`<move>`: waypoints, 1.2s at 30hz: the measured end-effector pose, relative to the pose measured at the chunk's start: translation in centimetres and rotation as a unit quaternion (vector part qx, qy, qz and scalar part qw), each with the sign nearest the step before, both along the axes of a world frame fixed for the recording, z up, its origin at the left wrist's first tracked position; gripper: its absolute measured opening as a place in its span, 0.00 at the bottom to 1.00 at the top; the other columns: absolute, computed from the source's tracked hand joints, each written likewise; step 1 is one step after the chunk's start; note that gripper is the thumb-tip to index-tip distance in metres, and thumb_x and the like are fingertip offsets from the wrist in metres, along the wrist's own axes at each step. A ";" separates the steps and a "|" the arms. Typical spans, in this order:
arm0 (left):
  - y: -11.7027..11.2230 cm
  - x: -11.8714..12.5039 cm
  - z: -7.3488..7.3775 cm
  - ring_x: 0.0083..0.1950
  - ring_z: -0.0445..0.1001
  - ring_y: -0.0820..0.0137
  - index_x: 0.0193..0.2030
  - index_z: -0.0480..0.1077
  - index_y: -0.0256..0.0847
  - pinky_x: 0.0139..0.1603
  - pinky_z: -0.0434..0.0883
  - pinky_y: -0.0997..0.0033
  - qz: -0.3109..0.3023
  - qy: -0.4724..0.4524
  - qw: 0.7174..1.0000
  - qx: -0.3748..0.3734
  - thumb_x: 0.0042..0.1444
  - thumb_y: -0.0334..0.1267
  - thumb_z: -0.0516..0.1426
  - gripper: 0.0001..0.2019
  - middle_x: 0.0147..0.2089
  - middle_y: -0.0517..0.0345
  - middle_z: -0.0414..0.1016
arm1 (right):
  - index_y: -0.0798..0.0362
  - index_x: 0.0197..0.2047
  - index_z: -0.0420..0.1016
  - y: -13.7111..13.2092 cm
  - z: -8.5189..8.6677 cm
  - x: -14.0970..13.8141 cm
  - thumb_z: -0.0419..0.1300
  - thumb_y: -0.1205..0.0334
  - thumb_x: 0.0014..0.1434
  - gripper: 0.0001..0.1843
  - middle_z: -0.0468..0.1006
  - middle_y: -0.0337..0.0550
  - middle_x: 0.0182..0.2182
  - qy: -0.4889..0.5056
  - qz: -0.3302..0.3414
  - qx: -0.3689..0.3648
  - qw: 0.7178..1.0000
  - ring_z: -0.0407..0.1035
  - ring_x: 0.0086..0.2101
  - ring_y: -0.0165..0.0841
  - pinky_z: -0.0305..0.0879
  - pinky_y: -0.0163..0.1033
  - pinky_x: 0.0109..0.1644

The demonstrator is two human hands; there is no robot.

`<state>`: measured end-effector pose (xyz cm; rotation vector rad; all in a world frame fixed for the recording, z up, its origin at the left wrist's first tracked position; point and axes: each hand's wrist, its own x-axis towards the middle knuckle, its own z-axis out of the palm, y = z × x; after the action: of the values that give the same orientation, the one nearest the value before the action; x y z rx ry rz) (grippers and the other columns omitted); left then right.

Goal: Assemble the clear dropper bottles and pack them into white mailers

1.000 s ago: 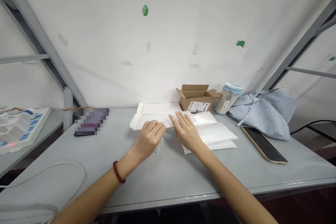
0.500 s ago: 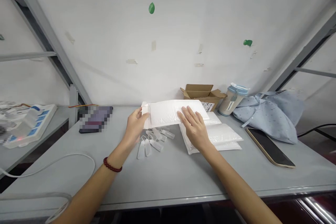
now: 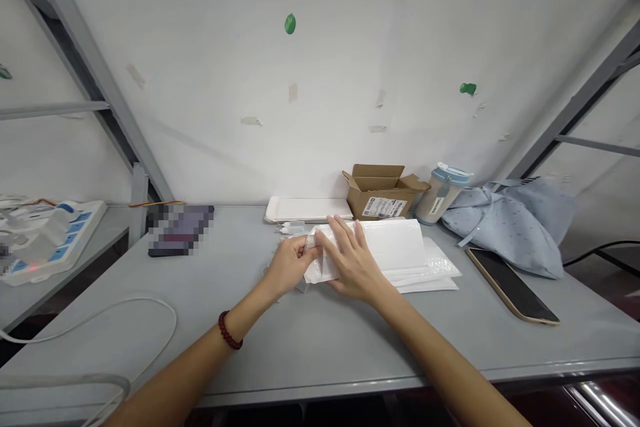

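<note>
A white bubble mailer [image 3: 393,243] lies slanted over the other mailers, its left end raised off the desk. My left hand [image 3: 290,261] is closed in a pinch on that left end, between thumb and fingers. My right hand [image 3: 356,267] rests on the same mailer with fingers stretched out, close to the left fingertips. Beneath it, more white mailers [image 3: 440,265] stick out to the right. Another white mailer [image 3: 310,208] lies flat at the wall. Clear plastic tags [image 3: 291,227] show behind my left hand; others are mostly hidden under it.
An opened cardboard box [image 3: 385,197], a lidded tumbler [image 3: 444,193] and a light blue cloth bag [image 3: 510,227] stand along the back right. A phone [image 3: 513,285] lies before the bag. At left are a blurred dark item [image 3: 183,230], a white cable [image 3: 170,327] and a power strip [image 3: 65,243].
The mailer held before now lies at the wall, left of the box. Both hands have come nearer and closer together, onto another mailer from the pile, whose left end is lifted.
</note>
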<state>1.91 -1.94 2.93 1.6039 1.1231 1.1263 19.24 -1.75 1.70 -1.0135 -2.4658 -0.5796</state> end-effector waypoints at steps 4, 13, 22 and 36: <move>-0.2 0.1 0.2 0.26 0.66 0.71 0.24 0.67 0.39 0.26 0.63 0.73 -0.003 0.026 1.000 -0.002 0.50 0.47 0.56 0.13 0.23 0.62 0.67 | 0.57 0.66 0.52 0.0 0.0 0.2 0.59 0.54 0.50 0.42 0.59 0.64 0.57 0.033 -0.015 0.008 0.999 0.50 0.59 0.54 0.39 0.65 0.60; 1.1 -0.8 -0.2 0.28 0.70 0.68 0.28 0.68 0.39 0.29 0.66 0.72 -0.002 0.021 0.999 -0.032 0.49 0.46 0.55 0.11 0.25 0.60 0.71 | 0.54 0.60 0.58 0.8 0.6 2.0 0.56 0.56 0.53 0.32 0.65 0.56 0.50 0.103 0.037 0.065 0.992 0.59 0.51 0.47 0.51 0.57 0.57; 1.5 -1.3 -0.4 0.29 0.69 0.70 0.28 0.71 0.37 0.29 0.65 0.73 0.013 0.070 0.997 0.038 0.51 0.44 0.55 0.11 0.27 0.60 0.72 | 0.57 0.61 0.57 1.1 0.6 1.7 0.60 0.56 0.51 0.36 0.64 0.58 0.53 0.047 -0.018 0.015 0.999 0.56 0.54 0.48 0.42 0.59 0.60; 4.3 -8.5 0.9 0.39 0.74 0.63 0.34 0.76 0.39 0.31 0.67 0.72 0.076 0.167 0.980 -0.071 0.42 0.42 0.59 0.13 0.36 0.53 0.79 | 0.55 0.57 0.62 1.8 1.5 3.3 0.59 0.57 0.57 0.26 0.70 0.56 0.48 0.121 -0.112 0.039 0.986 0.62 0.48 0.46 0.48 0.53 0.56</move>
<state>-6.63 2.41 3.85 1.6529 1.5325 0.8676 22.50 0.09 3.19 -1.2598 -2.1192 -0.5804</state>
